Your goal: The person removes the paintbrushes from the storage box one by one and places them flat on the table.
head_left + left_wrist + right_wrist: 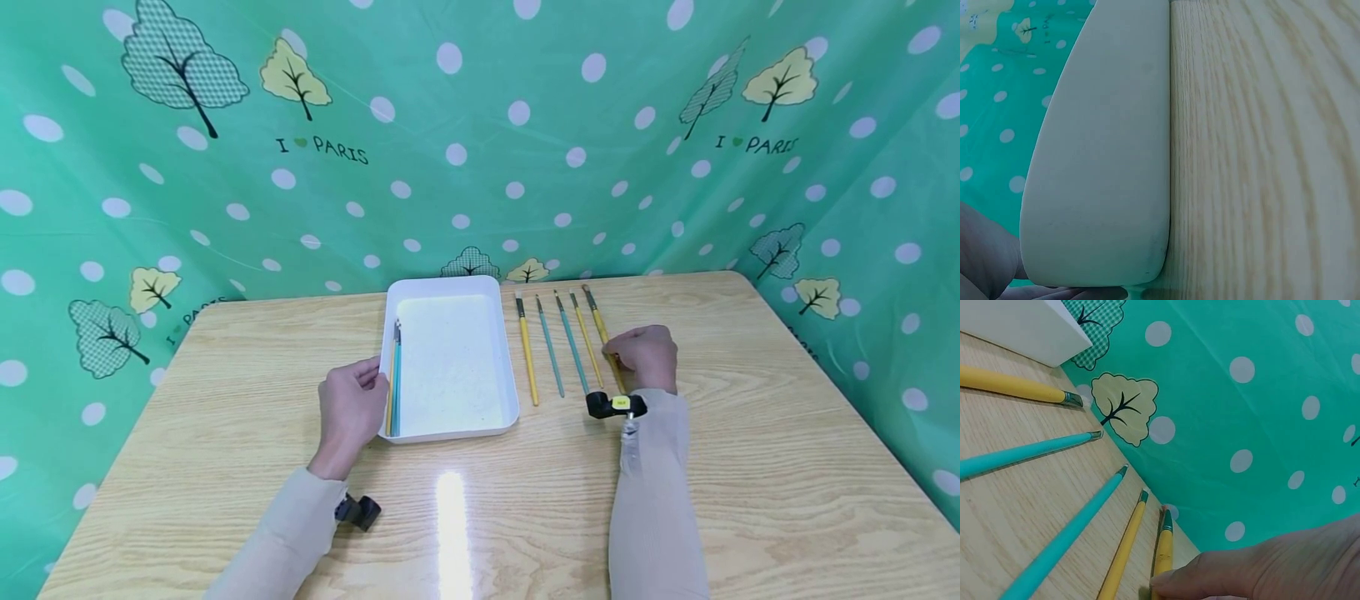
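A white tray (pixel 453 287) stands on the table, with a yellow and some blue paintbrushes (pixel 397 379) lying along its inner left side. My left hand (pixel 352 404) grips the tray's left wall, thumb at the rim; in the left wrist view the tray's outer wall (pixel 1100 150) hides most of the fingers. To the right of the tray lies a row of yellow and blue paintbrushes, bristles toward the back. At the row's right end, my right hand (pixel 647 357) pinches the handle of a yellow paintbrush (pixel 1165 547), which still lies along the table.
Left of the held brush are a thin yellow brush (pixel 1125 547), two blue brushes (pixel 1066 540) (pixel 550 346) and a thick yellow brush (pixel 527 350). A green dotted curtain (pixel 480 167) hangs behind the wooden table (pixel 780 467).
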A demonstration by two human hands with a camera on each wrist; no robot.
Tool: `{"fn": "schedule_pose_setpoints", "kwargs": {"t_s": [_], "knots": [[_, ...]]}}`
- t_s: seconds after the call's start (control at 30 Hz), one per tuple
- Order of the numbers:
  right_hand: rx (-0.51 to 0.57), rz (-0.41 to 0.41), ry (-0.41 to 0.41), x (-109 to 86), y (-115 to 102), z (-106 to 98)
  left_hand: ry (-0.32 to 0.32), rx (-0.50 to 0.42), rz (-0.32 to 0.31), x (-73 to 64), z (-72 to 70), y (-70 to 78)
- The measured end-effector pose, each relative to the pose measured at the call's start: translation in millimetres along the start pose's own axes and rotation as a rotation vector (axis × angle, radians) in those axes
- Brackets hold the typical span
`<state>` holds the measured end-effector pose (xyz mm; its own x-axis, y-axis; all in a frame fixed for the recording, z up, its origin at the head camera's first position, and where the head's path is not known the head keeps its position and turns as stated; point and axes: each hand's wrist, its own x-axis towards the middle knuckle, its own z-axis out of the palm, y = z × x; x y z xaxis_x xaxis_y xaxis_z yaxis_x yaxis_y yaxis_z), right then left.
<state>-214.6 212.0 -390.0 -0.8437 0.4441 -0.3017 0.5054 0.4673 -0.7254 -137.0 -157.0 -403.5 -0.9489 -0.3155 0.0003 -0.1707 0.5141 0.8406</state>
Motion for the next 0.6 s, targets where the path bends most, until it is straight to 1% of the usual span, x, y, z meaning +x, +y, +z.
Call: {"fn": "schedule_pose_setpoints", "kwargs": {"t_s": [0.17,0.43,0.53,0.6], "knots": [[-0.011,0.005,-0.004,-0.9,-1.1,-1.3,-0.002,-0.001,-0.005,0.0,-0.2,0.5],[0.005,0.012,-0.020,-2.7,-2.6,-3.7,0.003,-0.001,-0.002,-0.2,0.0,-0.4],[0.010,0.007,-0.037,-3.1,-3.0,-5.2,0.005,0.001,-0.004,-0.2,0.1,-0.3],[0.012,-0.013,-0.051,-4.1,-3.9,-6.1,0.004,-0.001,-0.007,-0.2,0.1,-0.2]]}}
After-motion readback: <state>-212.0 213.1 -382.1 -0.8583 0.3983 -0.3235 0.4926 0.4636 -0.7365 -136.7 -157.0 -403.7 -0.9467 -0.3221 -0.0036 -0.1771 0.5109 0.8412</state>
